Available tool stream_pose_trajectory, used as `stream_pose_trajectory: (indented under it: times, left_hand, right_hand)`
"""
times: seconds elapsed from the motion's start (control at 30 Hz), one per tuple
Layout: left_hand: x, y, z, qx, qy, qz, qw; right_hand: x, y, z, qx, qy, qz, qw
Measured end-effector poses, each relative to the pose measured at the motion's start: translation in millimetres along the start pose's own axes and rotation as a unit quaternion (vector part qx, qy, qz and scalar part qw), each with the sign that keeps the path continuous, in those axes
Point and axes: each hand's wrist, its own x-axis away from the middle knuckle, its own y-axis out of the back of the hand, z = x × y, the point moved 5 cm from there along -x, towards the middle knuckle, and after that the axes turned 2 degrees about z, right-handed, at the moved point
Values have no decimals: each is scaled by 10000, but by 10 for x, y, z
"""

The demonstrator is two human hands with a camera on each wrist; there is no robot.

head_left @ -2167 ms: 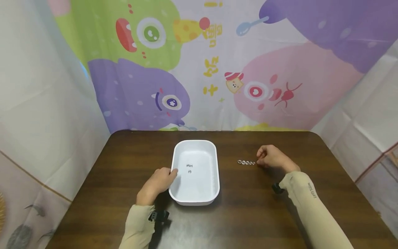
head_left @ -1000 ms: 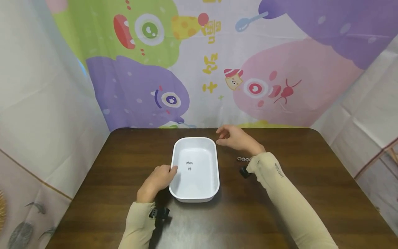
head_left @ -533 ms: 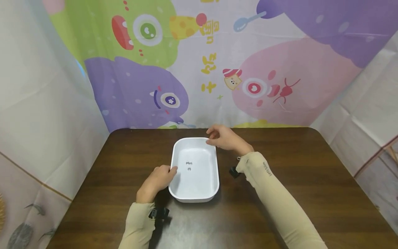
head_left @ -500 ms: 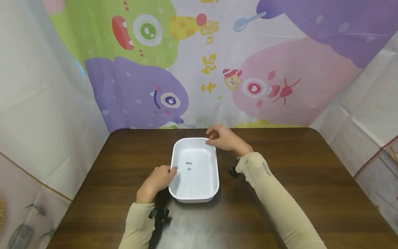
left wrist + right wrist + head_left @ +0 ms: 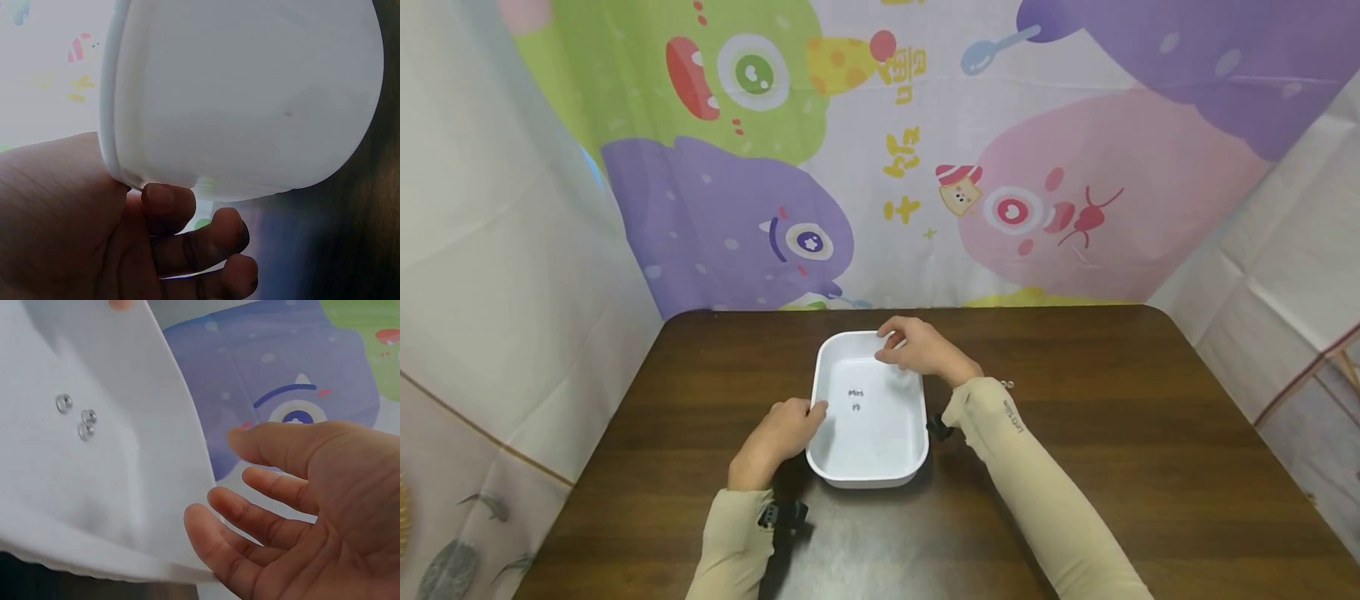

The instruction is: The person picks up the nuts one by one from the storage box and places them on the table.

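Observation:
My left hand (image 5: 781, 437) grips the left rim of the white tray (image 5: 868, 482), thumb over the edge; in the left wrist view that hand (image 5: 75, 219) has its fingers bent against the outer wall. Three small shiny metal rings or nuts (image 5: 856, 407) lie on the tray floor, clearer as metal pieces (image 5: 64, 403) in the right wrist view. Over the tray's far right corner hovers my right hand (image 5: 922, 348). Its thumb and fingers stand apart in the right wrist view, the hand (image 5: 337, 487) showing nothing between them. More small metal pieces (image 5: 1007, 384) show beside the right cuff, partly hidden.
The dark wooden table (image 5: 1112, 467) carries the tray near its middle. A cartoon-printed cloth (image 5: 880, 267) hangs behind the far edge, with pale sheets at both sides. Each wrist wears a small black camera (image 5: 784, 514).
From the row of metal pieces at the right, my right hand has moved left to above the tray's far corner. The sleeve now covers part of that row. My left hand stays on the rim.

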Motion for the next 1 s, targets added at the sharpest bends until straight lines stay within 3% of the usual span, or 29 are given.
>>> stream_pose_trajectory:
  times: [0.63, 1.0]
  left_hand:
    - [-25, -25, 31, -148, -43, 0, 9999]
    - [-23, -17, 4, -129, -39, 12, 9999]
  right_hand:
    - [-136, -294, 11, -528, -176, 55, 9984]
    - [-178, -374, 38, -514, -307, 187, 9980]
